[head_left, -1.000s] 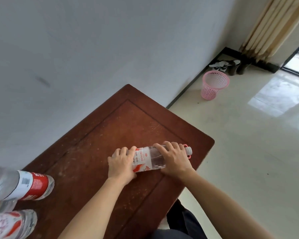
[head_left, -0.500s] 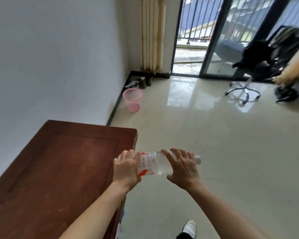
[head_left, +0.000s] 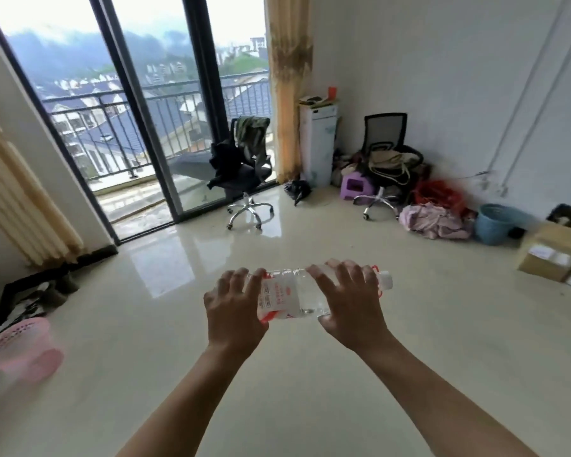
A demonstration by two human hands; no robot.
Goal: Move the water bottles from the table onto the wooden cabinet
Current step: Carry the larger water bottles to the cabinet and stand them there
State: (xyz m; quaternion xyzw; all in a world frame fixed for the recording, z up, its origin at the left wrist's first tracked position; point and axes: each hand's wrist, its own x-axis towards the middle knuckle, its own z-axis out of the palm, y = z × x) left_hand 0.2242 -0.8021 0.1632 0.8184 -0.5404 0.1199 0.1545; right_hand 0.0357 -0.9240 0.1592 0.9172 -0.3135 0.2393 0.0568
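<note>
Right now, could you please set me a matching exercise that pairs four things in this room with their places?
Things:
1 water bottle
2 pink basket
3 blue bucket
4 purple stool

Places:
A on the floor, far left edge
B held level in the left hand and right hand
C beside the cardboard box
D beside the mesh-backed chair

Pairs: 1-B, 2-A, 3-C, 4-D

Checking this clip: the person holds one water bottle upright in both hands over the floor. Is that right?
Not quite. The head view shows the water bottle lying sideways, not upright, its cap toward the right. The left hand and right hand do both hold it over the floor.
</note>
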